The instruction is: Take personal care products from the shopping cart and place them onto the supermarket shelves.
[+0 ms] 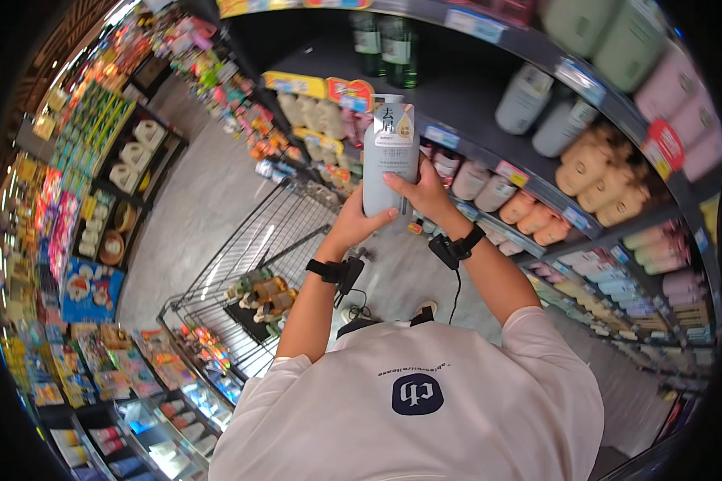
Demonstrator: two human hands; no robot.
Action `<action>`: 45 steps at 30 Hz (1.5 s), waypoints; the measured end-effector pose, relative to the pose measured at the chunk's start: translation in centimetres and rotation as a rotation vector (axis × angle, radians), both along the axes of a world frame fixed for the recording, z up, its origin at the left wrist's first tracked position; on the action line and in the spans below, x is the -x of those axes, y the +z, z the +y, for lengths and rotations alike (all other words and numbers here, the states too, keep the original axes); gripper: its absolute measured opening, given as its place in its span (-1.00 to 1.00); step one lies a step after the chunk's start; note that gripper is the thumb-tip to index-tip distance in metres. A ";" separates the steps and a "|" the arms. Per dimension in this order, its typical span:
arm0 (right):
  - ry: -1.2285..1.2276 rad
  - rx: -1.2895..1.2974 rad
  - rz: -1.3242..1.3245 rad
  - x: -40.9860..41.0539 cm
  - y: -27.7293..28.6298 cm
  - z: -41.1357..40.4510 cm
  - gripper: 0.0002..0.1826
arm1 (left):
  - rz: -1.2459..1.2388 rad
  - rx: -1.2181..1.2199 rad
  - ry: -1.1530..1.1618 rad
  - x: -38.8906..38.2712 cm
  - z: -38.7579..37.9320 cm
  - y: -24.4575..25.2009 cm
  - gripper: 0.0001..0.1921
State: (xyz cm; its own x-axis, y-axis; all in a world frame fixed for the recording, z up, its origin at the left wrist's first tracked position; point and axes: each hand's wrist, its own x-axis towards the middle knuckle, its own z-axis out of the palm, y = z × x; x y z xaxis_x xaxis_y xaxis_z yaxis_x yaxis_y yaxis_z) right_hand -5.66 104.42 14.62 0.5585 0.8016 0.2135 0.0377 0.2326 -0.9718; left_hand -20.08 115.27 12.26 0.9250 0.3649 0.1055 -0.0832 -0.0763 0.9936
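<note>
Both of my hands grip a grey pump bottle (388, 162) held upright before the shelves. A tag with writing hangs at its neck, and more writing runs down its front. My left hand (361, 217) wraps the lower left side, its thumb across the base. Around the right side is my right hand (424, 191), with the thumb on the front; most of its fingers are hidden behind the bottle. Two similar grey bottles (523, 99) stand on the shelf to the right. Dark green bottles (397, 51) are farther back on that shelf.
A wire shopping cart (216, 264) stands at my left, with several amber and green bottles (268, 297) inside. Shelving (451, 114) with bottles curves along the front and right. Display racks (150, 162) line the left, across the grey floor (174, 198). A cable (455, 294) hangs from my right wristband.
</note>
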 end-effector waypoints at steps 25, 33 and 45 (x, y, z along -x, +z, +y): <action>-0.448 0.034 -0.346 -10.2 3.0 -16.7 -0.13 | -0.191 -0.055 -0.241 -21.1 -9.8 7.4 -0.46; -0.590 0.099 -0.534 -15.1 5.0 -18.1 -0.12 | -0.389 -0.331 -0.441 -25.9 -9.9 8.6 -0.31; -0.707 0.284 -0.542 -21.1 1.5 -19.1 -0.07 | -0.386 -0.454 -0.420 -32.1 -11.8 6.4 -0.20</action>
